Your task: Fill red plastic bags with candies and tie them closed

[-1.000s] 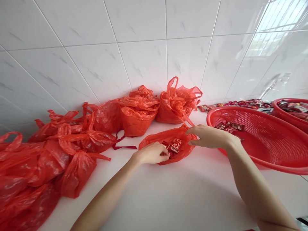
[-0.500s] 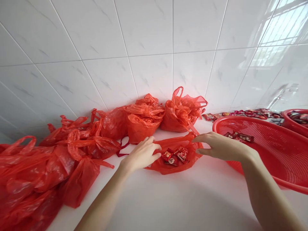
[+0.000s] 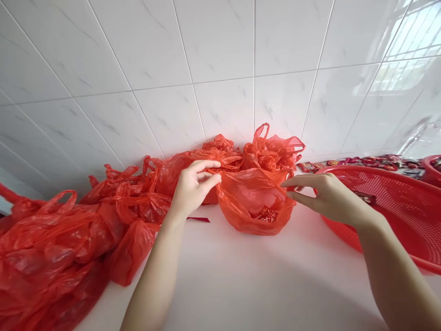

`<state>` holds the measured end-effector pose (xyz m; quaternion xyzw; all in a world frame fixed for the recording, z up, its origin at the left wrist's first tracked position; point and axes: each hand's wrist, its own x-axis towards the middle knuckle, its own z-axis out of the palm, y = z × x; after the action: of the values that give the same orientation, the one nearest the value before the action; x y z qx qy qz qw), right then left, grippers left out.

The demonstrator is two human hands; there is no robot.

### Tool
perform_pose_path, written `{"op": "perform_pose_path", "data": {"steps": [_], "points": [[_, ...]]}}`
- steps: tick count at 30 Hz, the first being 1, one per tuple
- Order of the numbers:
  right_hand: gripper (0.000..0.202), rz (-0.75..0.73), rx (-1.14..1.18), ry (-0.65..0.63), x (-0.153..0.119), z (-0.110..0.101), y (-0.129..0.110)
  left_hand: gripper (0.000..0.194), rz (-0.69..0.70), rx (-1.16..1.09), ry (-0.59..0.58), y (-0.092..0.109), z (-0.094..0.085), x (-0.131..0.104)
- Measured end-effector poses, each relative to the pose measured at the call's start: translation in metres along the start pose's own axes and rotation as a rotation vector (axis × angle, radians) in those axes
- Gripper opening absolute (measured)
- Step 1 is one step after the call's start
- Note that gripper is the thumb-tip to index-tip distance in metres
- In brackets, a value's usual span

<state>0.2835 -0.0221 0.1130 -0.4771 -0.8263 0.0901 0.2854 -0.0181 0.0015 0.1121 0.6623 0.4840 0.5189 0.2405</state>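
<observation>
A red plastic bag [image 3: 241, 207] hangs open between my two hands, its bottom at the white table [image 3: 220, 280]. My left hand [image 3: 195, 184] pinches the left side of its rim between thumb and fingers. On the opposite side, my right hand [image 3: 319, 193] grips the right edge in the same way. Inside the bag lie small red wrapped packets [image 3: 267, 214], partly hidden by the plastic front wall. A dark red strip [image 3: 199, 219] lies on the table below my left hand.
Filled red bags [image 3: 51, 239] crowd the left side, and more bags [image 3: 272, 151] stand against the tiled wall [image 3: 223, 105]. At the right is a red perforated basket [image 3: 396, 230] with a few packets [image 3: 365, 197] in it. Behind it, loose packets [image 3: 372, 162] line the wall.
Both hands have taken hold of the bag's rim and raised it, so its sides now stand up around the packets. My view has shifted slightly left.
</observation>
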Motion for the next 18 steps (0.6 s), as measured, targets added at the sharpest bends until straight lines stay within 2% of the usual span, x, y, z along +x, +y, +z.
{"op": "perform_pose_path", "data": {"steps": [1, 3, 6, 11, 15, 18], "points": [[0.029, 0.000, 0.004, 0.026, 0.000, 0.000, -0.001, 0.035, -0.005, -0.087, 0.022, 0.004, 0.002, 0.001], [0.030, -0.006, 0.016, 0.063, 0.000, 0.001, -0.002, 0.036, -0.003, -0.221, -0.009, 0.008, 0.010, 0.003], [0.032, -0.033, 0.044, 0.108, -0.001, 0.003, -0.002, 0.032, 0.096, -0.315, -0.081, 0.006, 0.027, 0.000], [0.036, -0.158, 0.074, 0.220, -0.001, 0.007, -0.004, 0.036, 0.397, -0.129, -0.196, 0.008, 0.050, -0.013], [0.053, -0.246, 0.049, 0.341, -0.002, 0.012, -0.013, 0.043, 0.567, -0.025, -0.154, 0.022, 0.067, -0.016], [0.064, -0.311, 0.011, 0.384, -0.003, 0.017, -0.020, 0.046, 0.600, -0.026, -0.114, 0.029, 0.083, -0.011]]}}
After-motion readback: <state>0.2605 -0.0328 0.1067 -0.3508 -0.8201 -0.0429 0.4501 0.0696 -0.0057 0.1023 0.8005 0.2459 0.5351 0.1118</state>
